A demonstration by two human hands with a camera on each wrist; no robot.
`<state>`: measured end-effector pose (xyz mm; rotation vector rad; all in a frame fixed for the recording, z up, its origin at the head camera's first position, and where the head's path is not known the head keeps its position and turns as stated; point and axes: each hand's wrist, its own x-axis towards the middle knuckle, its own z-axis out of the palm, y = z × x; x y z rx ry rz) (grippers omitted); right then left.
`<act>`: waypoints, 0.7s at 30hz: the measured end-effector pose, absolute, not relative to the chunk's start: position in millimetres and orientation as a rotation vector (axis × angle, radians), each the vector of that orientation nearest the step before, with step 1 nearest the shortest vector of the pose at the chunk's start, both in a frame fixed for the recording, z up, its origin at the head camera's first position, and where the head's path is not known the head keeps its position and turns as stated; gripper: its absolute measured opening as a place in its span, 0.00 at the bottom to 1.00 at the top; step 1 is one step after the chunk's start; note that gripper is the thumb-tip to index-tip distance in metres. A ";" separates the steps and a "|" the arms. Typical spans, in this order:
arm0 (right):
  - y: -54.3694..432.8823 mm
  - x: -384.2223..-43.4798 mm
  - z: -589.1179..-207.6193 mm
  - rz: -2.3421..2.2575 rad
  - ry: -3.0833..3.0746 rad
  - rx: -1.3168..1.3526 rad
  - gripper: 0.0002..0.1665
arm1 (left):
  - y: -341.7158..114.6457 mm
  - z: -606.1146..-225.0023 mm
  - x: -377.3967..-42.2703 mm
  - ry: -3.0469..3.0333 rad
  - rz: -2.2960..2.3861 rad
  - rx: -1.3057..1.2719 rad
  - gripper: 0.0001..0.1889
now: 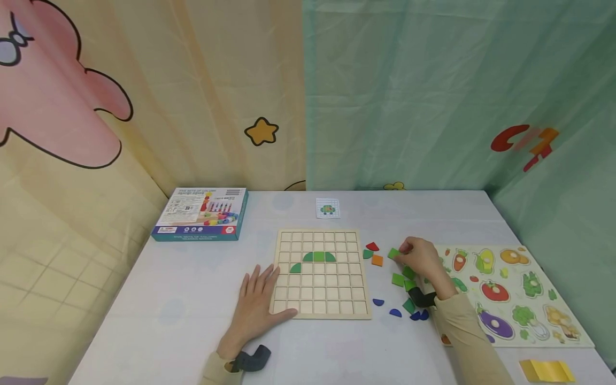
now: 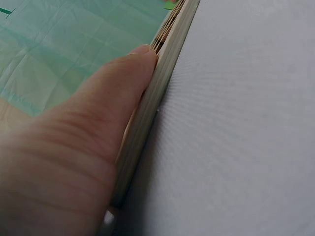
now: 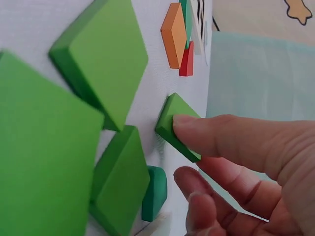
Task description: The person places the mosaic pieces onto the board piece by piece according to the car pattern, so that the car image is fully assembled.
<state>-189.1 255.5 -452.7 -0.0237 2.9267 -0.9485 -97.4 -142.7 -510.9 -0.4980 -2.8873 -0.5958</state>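
Note:
My left hand (image 1: 257,302) rests, fingers spread, at the left edge of a wooden grid board (image 1: 365,315); its thumb lies along the near left corner. In the left wrist view, the thumb (image 2: 110,83) presses against the board's side. To the right of the board, my right hand (image 1: 423,262) pinches a light green square tile (image 3: 170,110) between thumb and finger, close over the table. Set in the grid are a light green square (image 1: 318,256) between two dark green quarter-rounds (image 1: 308,257), and another dark green quarter-round (image 1: 295,268) lower left.
Several loose green squares (image 1: 398,279), blue half-rounds (image 1: 378,302), an orange square (image 1: 377,260) and a red piece (image 1: 372,246) lie right of the board. A vegetable puzzle board (image 1: 510,331), a pattern card (image 1: 328,208), a box (image 1: 199,214) and a yellow object (image 1: 547,370) surround them.

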 end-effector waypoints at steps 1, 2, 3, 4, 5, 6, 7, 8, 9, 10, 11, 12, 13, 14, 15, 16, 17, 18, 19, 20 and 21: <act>255.4 -189.3 -453.3 -0.972 2.923 -0.019 0.10 | -142.9 -511.0 -97.4 -2.885 -0.599 -0.499 0.54; 255.3 -189.6 -454.0 -0.991 2.922 -0.015 0.10 | -142.9 -510.9 -97.4 -2.884 -0.602 -0.500 0.54; 255.3 -189.8 -454.5 -1.007 2.921 -0.013 0.10 | -143.0 -510.8 -97.4 -2.881 -0.604 -0.502 0.54; 255.1 -189.7 -454.8 -1.024 2.919 -0.016 0.10 | -143.0 -510.8 -97.4 -2.880 -0.603 -0.503 0.54; 255.1 -189.7 -455.1 -1.038 2.919 -0.017 0.10 | -142.9 -511.0 -97.6 -2.879 -0.600 -0.504 0.54; 254.9 -189.5 -455.5 -1.051 2.918 -0.015 0.10 | -143.0 -510.9 -97.5 -2.880 -0.602 -0.505 0.54; 254.7 -189.2 -455.6 -1.066 2.920 -0.016 0.09 | -143.0 -511.0 -97.5 -2.881 -0.599 -0.506 0.54; 254.4 -188.5 -455.7 -1.082 2.924 -0.027 0.09 | -143.0 -511.0 -97.4 -2.882 -0.600 -0.505 0.54; 253.9 -187.8 -455.5 -1.097 2.931 -0.036 0.08 | -143.0 -511.2 -97.4 -2.884 -0.600 -0.504 0.54; 253.0 -187.0 -455.4 -1.115 2.942 -0.049 0.08 | -143.0 -511.4 -97.3 -2.887 -0.600 -0.504 0.54; 251.5 -185.9 -455.1 -1.131 2.956 -0.065 0.08 | -143.1 -511.6 -97.3 -2.888 -0.602 -0.502 0.54; 249.3 -184.4 -454.2 -1.152 2.968 -0.088 0.08 | -143.2 -511.6 -97.2 -2.891 -0.605 -0.500 0.54; 246.5 -183.1 -453.2 -1.174 2.983 -0.118 0.08 | -143.3 -511.8 -97.2 -2.893 -0.606 -0.499 0.54; 243.2 -182.1 -452.5 -1.190 2.995 -0.151 0.08 | -143.5 -512.1 -97.3 -2.894 -0.608 -0.497 0.54; 239.1 -181.1 -452.0 -1.198 3.003 -0.159 0.08 | -143.7 -512.2 -97.4 -2.895 -0.607 -0.497 0.55; 234.4 -180.0 -451.3 -1.216 3.003 -0.178 0.08 | -143.8 -512.4 -97.5 -2.895 -0.607 -0.497 0.55; 229.3 -179.0 -450.9 -1.233 2.996 -0.200 0.08 | -143.9 -512.6 -97.7 -2.895 -0.606 -0.497 0.55; 224.3 -178.4 -451.1 -1.247 2.990 -0.221 0.08 | -143.9 -512.8 -97.9 -2.896 -0.605 -0.497 0.55; 219.1 -178.1 -451.9 -1.266 2.978 -0.239 0.07 | -143.9 -513.0 -98.0 -2.896 -0.604 -0.498 0.55; 213.6 -177.8 -452.9 -1.280 2.965 -0.255 0.07 | -143.8 -513.1 -98.2 -2.897 -0.603 -0.499 0.55; 207.8 -177.1 -453.5 -1.293 2.951 -0.271 0.06 | -143.7 -513.2 -98.3 -2.898 -0.600 -0.499 0.55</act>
